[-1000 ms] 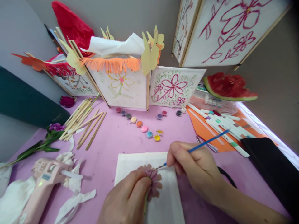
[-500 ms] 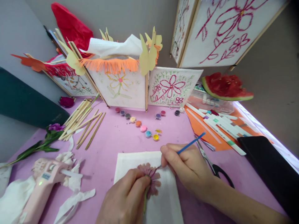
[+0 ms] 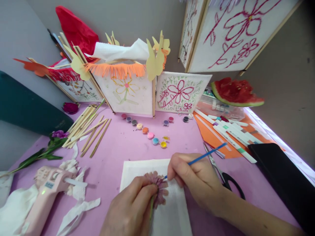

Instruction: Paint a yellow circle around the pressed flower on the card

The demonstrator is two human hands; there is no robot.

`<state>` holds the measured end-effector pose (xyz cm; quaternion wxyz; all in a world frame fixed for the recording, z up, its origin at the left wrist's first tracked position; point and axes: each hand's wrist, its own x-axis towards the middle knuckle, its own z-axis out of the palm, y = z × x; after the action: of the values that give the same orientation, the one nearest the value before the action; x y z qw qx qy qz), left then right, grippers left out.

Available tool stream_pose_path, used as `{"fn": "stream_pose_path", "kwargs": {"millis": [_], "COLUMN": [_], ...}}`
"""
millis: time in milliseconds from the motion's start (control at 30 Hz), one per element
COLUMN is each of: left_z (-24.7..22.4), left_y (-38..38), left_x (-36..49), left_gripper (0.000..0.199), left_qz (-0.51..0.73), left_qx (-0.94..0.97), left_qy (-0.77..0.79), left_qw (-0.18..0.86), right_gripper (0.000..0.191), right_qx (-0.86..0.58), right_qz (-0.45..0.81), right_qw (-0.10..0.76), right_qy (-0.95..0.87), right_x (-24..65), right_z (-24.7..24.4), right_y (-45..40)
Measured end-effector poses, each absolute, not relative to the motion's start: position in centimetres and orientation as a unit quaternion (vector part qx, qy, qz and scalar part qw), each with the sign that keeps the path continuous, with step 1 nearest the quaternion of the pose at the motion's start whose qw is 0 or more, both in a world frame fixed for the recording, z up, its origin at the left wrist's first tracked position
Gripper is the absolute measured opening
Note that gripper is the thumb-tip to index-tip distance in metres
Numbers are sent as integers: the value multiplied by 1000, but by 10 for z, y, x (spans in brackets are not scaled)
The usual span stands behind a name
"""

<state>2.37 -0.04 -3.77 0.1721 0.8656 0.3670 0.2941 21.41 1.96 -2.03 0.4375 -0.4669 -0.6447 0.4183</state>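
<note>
On the white paper sheet [image 3: 137,170] at the near table edge, the left hand [image 3: 133,209] pinches the pink flower [image 3: 157,188] by its stem, head pointing away. The right hand [image 3: 194,177] grips the blue paintbrush [image 3: 204,154]; its tip touches the petals' right edge, handle angled up and right.

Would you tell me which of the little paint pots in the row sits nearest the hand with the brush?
The yellow pot, at the near end of the curved row, beside the blue one; the others trail away toward the panels.
</note>
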Motion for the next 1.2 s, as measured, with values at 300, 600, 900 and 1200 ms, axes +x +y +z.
{"fn": "stream_pose_path", "kwargs": {"millis": [300, 600, 900, 1200], "left_z": [-36, -36, -38, -40], "left_y": [1, 1, -1, -1], "left_x": [24, 24, 24, 24], "left_gripper": [21, 22, 21, 21], "left_qz": [296, 294, 288, 283], "left_qx": [867, 864, 869, 869], "left_qy": [365, 375, 371, 373], "left_qw": [167, 165, 160, 160], "right_gripper": [42, 43, 43, 46], "right_qx": [-466, -480, -492, -506], "right_qz": [419, 407, 374, 392], "right_qw": [428, 426, 450, 402], "right_qy": [-651, -650, -645, -655], "right_x": [214, 211, 212, 209], "right_z": [-21, -22, -21, -26], "right_y": [19, 19, 17, 18]}}
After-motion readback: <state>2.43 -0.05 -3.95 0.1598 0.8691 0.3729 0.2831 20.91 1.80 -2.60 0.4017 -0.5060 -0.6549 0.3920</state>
